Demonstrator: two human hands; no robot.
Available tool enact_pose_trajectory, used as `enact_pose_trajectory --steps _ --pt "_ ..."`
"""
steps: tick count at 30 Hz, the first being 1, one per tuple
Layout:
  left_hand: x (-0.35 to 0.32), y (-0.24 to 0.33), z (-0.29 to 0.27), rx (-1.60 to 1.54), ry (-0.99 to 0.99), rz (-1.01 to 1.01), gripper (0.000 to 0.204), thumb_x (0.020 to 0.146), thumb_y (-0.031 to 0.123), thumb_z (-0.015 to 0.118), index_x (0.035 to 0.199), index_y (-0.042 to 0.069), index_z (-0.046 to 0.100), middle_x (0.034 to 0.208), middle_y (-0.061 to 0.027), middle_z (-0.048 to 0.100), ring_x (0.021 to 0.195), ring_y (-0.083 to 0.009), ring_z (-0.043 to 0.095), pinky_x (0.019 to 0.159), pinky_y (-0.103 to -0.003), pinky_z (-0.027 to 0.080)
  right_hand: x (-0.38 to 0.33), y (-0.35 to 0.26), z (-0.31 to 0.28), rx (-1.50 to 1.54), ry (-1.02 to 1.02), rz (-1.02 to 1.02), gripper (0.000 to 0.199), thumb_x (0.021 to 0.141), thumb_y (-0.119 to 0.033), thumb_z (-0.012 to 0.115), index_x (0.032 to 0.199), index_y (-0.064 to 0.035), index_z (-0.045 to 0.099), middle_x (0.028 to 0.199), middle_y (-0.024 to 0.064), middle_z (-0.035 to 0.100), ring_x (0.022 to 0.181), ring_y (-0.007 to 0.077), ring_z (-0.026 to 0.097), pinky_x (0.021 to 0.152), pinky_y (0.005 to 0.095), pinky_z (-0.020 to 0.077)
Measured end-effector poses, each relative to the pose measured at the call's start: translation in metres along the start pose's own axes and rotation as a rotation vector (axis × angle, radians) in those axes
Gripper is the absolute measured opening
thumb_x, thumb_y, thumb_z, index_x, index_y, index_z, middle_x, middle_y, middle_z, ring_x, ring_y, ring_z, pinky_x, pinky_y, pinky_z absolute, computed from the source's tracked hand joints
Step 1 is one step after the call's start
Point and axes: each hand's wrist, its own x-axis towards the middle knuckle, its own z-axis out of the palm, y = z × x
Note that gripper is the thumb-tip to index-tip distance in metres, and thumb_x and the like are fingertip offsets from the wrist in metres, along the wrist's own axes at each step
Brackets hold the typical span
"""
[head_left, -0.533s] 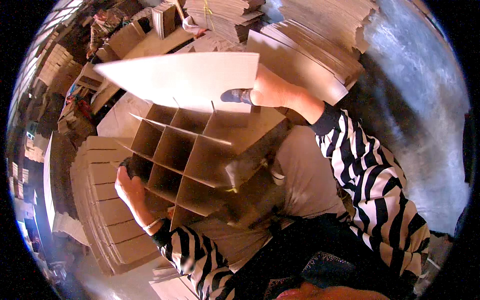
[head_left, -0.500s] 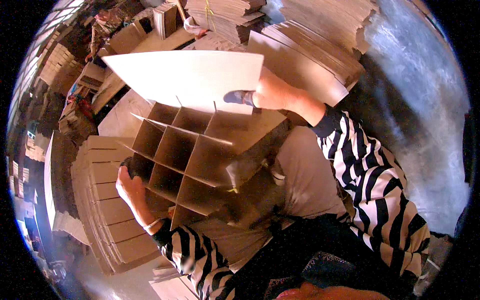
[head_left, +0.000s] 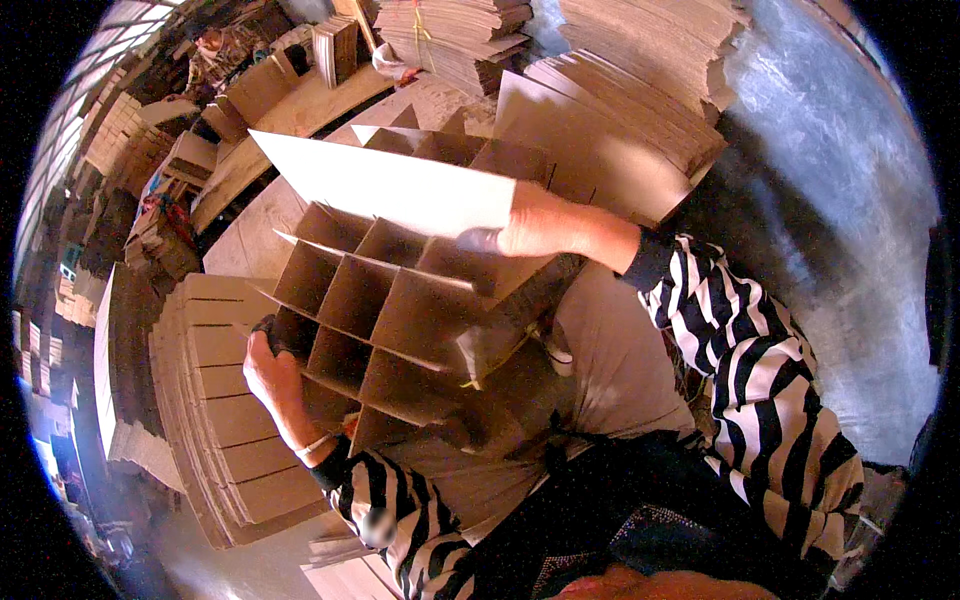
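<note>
My left hand, with dark coverings on some fingertips, grips the left edge of a brown cardboard divider grid. The grid is tilted over my lap, its square cells facing me. In my right hand, a long pale cardboard strip is pinched at its right end, with a covered thumb on the near face. The strip stands upright along the far side of the grid, and its lower edge meets the ends of the cross pieces. Whether it sits in their slots I cannot tell.
Behind the strip lies another cardboard grid. Slotted cardboard sheets are stacked at my left. More flat cardboard stacks stand at the far right, and a wooden plank runs at the far left.
My right hand has lowered the strip toward me, against the grid's far side. The other grid behind it has come into view. My left hand still holds the near grid, shifted slightly right.
</note>
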Motion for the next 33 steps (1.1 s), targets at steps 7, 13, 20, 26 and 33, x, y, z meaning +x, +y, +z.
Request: enact_pose_trajectory --steps 7,13,20,26,33 --pt "-0.001 -0.012 -0.003 0.037 0.027 0.046 0.030 0.075 0.001 0.051 0.100 0.007 0.065 0.093 -0.0179 0.067 0.084 -0.0394 0.064 0.074 -0.045 0.050 -0.011 0.008 0.015 -0.078 -0.091 0.256 0.030 0.084 -0.040 0.063 0.093 -0.0121 0.071 0.080 0.0199 0.067 0.073 0.0406 0.065 0.064 0.0488 0.0517" --pt "-0.001 -0.003 -0.005 0.120 0.002 -0.018 0.030 0.073 0.000 0.051 0.099 0.006 0.065 0.091 -0.0181 0.066 0.083 -0.0399 0.063 0.073 -0.046 0.049 0.009 0.011 0.003 -0.051 -0.020 0.098 0.030 0.083 -0.037 0.063 0.093 -0.0108 0.071 0.081 0.0196 0.067 0.075 0.0404 0.065 0.065 0.0485 0.0517" --pt "-0.003 0.000 -0.003 0.063 0.022 0.045 0.029 0.072 0.000 0.051 0.097 0.006 0.065 0.090 -0.0180 0.067 0.082 -0.0400 0.063 0.073 -0.046 0.050 -0.007 -0.001 0.015 -0.134 -0.172 0.347 0.022 0.082 -0.033 0.065 0.091 -0.0134 0.069 0.079 0.0181 0.066 0.075 0.0406 0.064 0.063 0.0465 0.0512" --pt "-0.004 -0.007 -0.015 0.130 0.000 0.005 0.027 0.073 -0.001 0.051 0.096 0.005 0.065 0.091 -0.0176 0.067 0.083 -0.0398 0.063 0.072 -0.045 0.050 0.008 -0.002 -0.007 -0.181 -0.232 0.285 0.029 0.079 -0.029 0.069 0.104 -0.0158 0.069 0.089 0.0150 0.068 0.080 0.0372 0.065 0.067 0.0445 0.0516" --pt "-0.004 0.009 -0.013 0.070 0.018 0.049 0.026 0.072 -0.002 0.051 0.094 0.003 0.063 0.088 -0.0191 0.065 0.082 -0.0409 0.062 0.071 -0.046 0.049 0.025 -0.021 -0.038 -0.104 0.094 0.123 0.018 0.084 -0.024 0.066 0.086 -0.0059 0.062 0.075 0.0185 0.061 0.070 0.0390 0.061 0.060 0.0433 0.0468"
